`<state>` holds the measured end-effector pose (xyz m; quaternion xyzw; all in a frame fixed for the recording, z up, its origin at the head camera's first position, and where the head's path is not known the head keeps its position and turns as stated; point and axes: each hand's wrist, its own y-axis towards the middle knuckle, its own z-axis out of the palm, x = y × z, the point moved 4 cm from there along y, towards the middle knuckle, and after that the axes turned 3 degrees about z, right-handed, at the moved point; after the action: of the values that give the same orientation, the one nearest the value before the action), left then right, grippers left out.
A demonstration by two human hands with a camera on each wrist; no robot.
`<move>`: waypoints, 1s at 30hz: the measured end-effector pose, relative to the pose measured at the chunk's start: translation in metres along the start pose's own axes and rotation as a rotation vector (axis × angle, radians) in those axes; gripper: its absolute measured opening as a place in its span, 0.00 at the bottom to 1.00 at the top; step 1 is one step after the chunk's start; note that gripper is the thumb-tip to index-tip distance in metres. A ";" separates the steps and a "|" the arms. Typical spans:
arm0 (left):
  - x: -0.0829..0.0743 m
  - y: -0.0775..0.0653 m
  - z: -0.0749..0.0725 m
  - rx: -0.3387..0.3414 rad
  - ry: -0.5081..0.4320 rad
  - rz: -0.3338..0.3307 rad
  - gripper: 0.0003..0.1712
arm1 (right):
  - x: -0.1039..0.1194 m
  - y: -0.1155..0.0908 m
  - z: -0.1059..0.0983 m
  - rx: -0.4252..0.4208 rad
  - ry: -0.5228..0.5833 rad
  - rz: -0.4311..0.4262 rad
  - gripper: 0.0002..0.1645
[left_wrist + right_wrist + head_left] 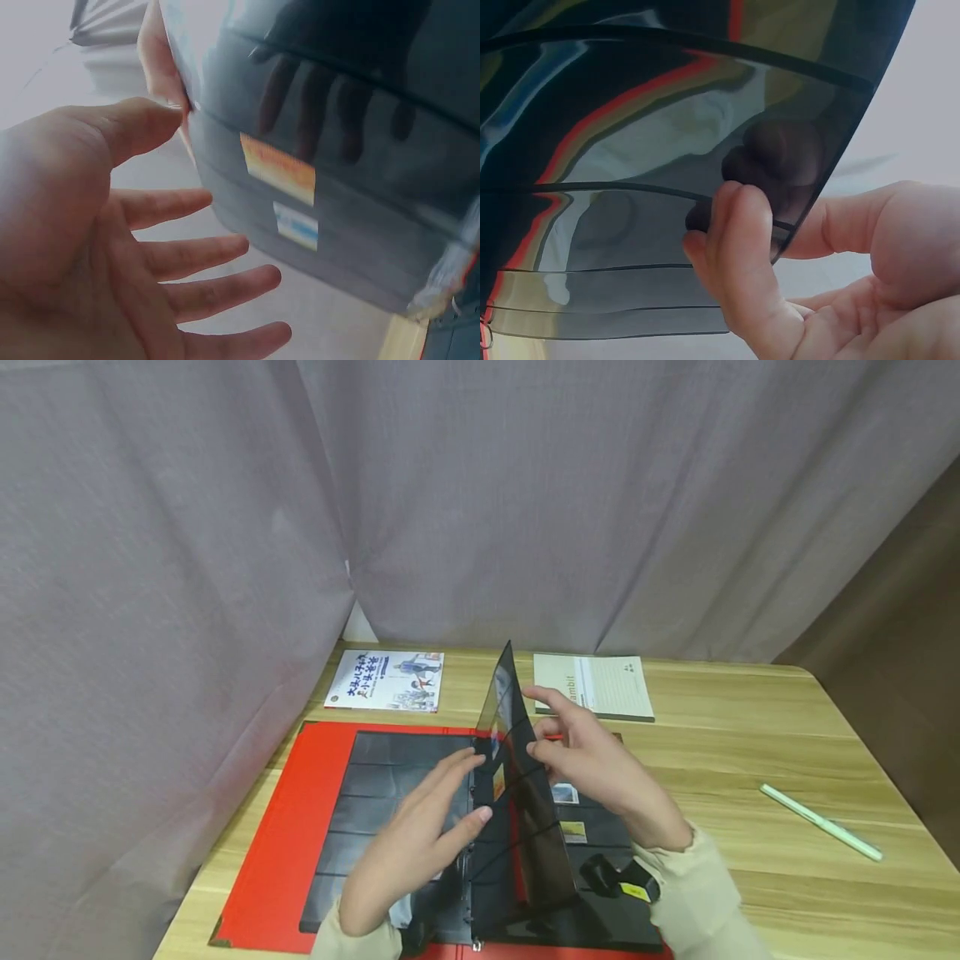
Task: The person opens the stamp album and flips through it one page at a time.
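A red stamp album (273, 827) lies spread on the table, its black pocket pages bound by rings in the middle. One black page (536, 810) stands nearly upright, and my right hand (600, 760) pinches its edge between thumb and fingers (742, 225). My left hand (420, 835) is at the other side of this page, fingers straight and spread, holding nothing. Facing it on the raised page are an orange stamp (279, 171) and a smaller bluish stamp (298, 225). A yellowish stamp (573, 832) shows on the page lying beneath, at right.
Behind the album lie a white illustrated booklet (386, 681) at left and a pale notebook (618, 685) at right. A light green pen (821, 822) rests on the wooden table (780, 727) to the right. Grey curtain (480, 510) hangs along the back and left.
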<state>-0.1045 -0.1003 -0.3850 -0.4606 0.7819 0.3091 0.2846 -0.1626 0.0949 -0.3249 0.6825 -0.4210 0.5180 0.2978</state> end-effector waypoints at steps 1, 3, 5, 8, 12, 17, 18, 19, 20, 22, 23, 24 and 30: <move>-0.002 0.001 0.001 0.000 -0.006 0.009 0.35 | 0.000 0.001 0.001 0.002 -0.003 -0.001 0.39; -0.004 0.003 0.002 -0.004 -0.016 0.024 0.35 | 0.000 0.003 0.005 0.015 0.009 0.000 0.39; -0.006 0.005 0.003 -0.018 -0.017 0.037 0.36 | 0.001 0.005 0.008 0.027 0.021 0.002 0.39; -0.010 0.007 0.003 -0.041 -0.024 0.049 0.37 | 0.002 0.008 0.013 0.046 0.035 0.005 0.39; -0.014 0.009 0.001 -0.060 -0.041 0.063 0.37 | 0.003 0.011 0.020 0.054 0.016 0.013 0.39; -0.017 0.007 -0.003 -0.096 -0.037 0.087 0.38 | 0.005 0.015 0.027 0.071 -0.029 0.017 0.41; -0.017 0.007 -0.004 -0.106 -0.033 0.095 0.38 | 0.005 0.015 0.028 0.074 -0.040 0.013 0.41; -0.017 0.006 -0.005 -0.115 -0.030 0.099 0.38 | 0.006 0.016 0.029 0.077 -0.050 0.008 0.42; -0.017 0.006 -0.006 -0.122 -0.030 0.099 0.38 | 0.007 0.016 0.030 0.077 -0.060 0.005 0.42; -0.017 0.005 -0.008 -0.137 -0.028 0.102 0.38 | 0.007 0.017 0.031 0.078 -0.084 -0.003 0.43; -0.016 0.004 -0.008 -0.143 -0.027 0.101 0.38 | 0.007 0.018 0.032 0.078 -0.097 -0.005 0.43; -0.016 0.004 -0.009 -0.149 -0.027 0.100 0.38 | 0.007 0.018 0.033 0.079 -0.107 -0.007 0.44; -0.016 0.001 -0.016 -0.191 -0.022 0.126 0.38 | 0.007 0.021 0.034 0.083 -0.152 -0.016 0.44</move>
<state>-0.1012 -0.1033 -0.3621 -0.4323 0.7730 0.4045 0.2278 -0.1647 0.0549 -0.3286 0.7349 -0.4152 0.4791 0.2407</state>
